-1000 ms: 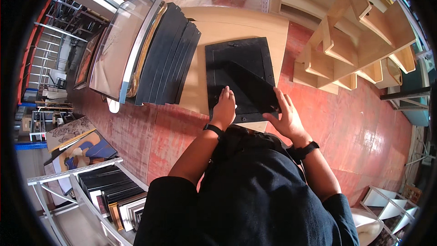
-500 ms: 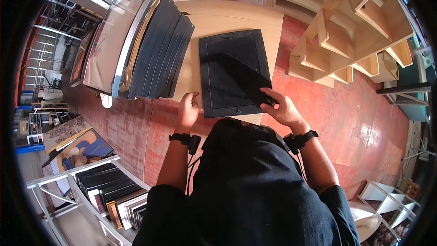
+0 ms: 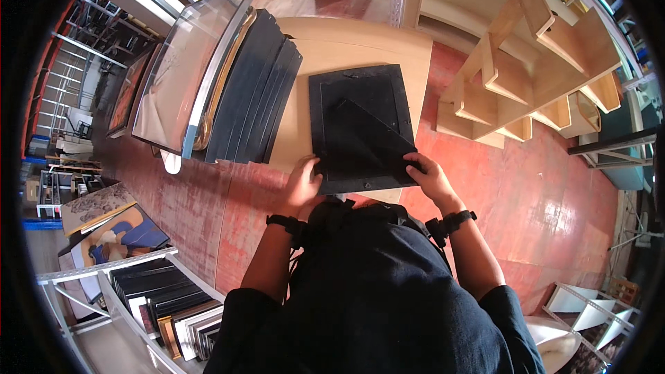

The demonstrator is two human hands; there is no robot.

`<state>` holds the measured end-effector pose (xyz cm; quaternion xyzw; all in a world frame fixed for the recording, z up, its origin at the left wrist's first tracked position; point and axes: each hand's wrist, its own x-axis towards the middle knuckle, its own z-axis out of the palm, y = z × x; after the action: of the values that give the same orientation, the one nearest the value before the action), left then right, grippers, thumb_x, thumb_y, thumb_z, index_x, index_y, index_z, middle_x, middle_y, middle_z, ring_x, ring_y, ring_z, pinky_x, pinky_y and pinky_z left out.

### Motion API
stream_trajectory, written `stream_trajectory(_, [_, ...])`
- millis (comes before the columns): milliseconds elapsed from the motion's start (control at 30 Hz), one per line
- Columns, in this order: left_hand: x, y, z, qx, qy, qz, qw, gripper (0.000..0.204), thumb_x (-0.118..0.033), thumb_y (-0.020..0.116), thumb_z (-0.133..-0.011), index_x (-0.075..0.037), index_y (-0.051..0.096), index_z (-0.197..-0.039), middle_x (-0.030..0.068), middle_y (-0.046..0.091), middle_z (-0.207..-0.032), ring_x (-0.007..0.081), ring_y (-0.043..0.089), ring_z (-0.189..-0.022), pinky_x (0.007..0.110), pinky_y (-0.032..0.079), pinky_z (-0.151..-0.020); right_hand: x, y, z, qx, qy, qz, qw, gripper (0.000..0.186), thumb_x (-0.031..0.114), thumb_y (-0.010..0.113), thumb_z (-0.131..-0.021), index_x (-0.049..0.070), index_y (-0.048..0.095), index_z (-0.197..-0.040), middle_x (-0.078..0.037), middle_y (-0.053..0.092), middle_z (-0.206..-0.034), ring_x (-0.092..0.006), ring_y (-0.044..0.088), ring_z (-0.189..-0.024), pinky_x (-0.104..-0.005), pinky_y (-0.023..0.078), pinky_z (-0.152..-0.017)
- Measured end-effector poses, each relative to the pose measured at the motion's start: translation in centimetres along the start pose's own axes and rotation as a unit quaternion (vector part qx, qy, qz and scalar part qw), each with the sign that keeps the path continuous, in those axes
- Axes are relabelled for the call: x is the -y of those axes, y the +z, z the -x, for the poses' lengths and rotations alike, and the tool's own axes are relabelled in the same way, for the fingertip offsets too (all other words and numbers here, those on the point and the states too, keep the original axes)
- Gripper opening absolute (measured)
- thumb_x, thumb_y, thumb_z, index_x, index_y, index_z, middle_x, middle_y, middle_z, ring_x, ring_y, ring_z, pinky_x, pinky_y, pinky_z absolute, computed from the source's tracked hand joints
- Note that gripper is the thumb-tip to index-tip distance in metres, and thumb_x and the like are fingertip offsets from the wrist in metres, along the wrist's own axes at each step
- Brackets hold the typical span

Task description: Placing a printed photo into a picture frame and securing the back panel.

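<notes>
A black picture frame [image 3: 357,125] lies back side up on the light wooden tabletop [image 3: 412,62], its near edge toward me. Its slanting stand leg [image 3: 377,137] rests against the backing board, and small metal fittings show along the rim. With thumb and fingers, my left hand [image 3: 303,183] grips the frame's near left edge. On the opposite side my right hand [image 3: 431,180] holds the near right edge, close to the foot of the leg. Some fingertips are hidden beneath the frame. Both wrists wear black bands.
Several black frames [image 3: 253,90] lean in a row at the table's left, beside a large glazed picture [image 3: 190,62]. Wooden shelving [image 3: 530,76] stands at the right over the red floor [image 3: 499,215]. A metal rack [image 3: 107,273] with more frames [image 3: 166,298] is at lower left.
The stand leg, raised slightly in my right hand before, now lies flatter against the back. My left hand has moved from beside the frame onto its left edge.
</notes>
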<state>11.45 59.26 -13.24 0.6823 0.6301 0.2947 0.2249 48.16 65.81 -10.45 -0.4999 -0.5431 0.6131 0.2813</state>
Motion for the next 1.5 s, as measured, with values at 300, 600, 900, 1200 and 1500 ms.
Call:
stream_trajectory(300, [0.1,-0.9,-2.2,0.101,-0.015,-0.071,0.992,0.063,-0.012,0.066,-0.085,0.003,0.045,-0.142,0.0224,0.048,-0.147,0.0367,0.046,-0.137,0.042,0.040,-0.114,12.0,2.9,-1.2,-0.045,-0.049,-0.072,0.995,0.054,0.018,0.066,-0.094,0.005,0.051,-0.144,-0.006,0.061,-0.128,-0.0129,0.056,-0.110,-0.0278,0.046,-0.086])
stream_trajectory(600, [-1.4,-2.8,-5.5,0.169,0.013,-0.161,0.972,0.089,-0.025,0.083,-0.077,0.008,0.038,-0.146,0.0243,0.050,-0.127,0.0405,0.053,-0.120,0.043,0.048,-0.103,13.9,3.7,-0.6,-0.054,-0.015,-0.074,0.996,0.054,0.016,0.064,-0.094,0.003,0.050,-0.145,-0.006,0.060,-0.126,-0.0125,0.058,-0.107,-0.0268,0.050,-0.084])
stream_trajectory(900, [0.2,-2.4,-6.1,0.167,0.027,-0.151,0.974,0.096,-0.033,0.085,-0.076,0.009,0.035,-0.148,0.0263,0.049,-0.130,0.0410,0.058,-0.116,0.044,0.052,-0.097,17.3,6.1,-0.9,-0.074,-0.016,-0.068,0.995,0.058,0.003,0.060,-0.086,-0.001,0.052,-0.143,-0.009,0.060,-0.133,-0.0164,0.054,-0.120,-0.0284,0.041,-0.104])
stream_trajectory(1200, [3.9,-1.4,-7.1,0.077,0.031,-0.032,0.996,0.063,-0.022,0.069,-0.091,0.004,0.045,-0.142,0.0231,0.064,-0.109,0.0409,0.064,-0.103,0.046,0.054,-0.089,26.0,0.5,1.6,-0.055,-0.153,-0.018,0.987,0.067,-0.003,0.059,-0.085,0.000,0.044,-0.150,-0.012,0.049,-0.151,-0.0208,0.045,-0.139,-0.0320,0.032,-0.115])
stream_trajectory(1500, [3.9,-6.8,-9.7,-0.058,-0.110,0.202,0.971,0.031,-0.014,0.065,-0.096,0.001,0.061,-0.124,0.0129,0.071,-0.101,0.0226,0.070,-0.094,0.034,0.057,-0.082,40.5,-4.9,2.3,-0.105,-0.264,0.477,0.832,0.047,-0.007,0.062,-0.088,0.006,0.062,-0.133,-0.007,0.068,-0.124,-0.0186,0.062,-0.113,-0.0331,0.046,-0.100])
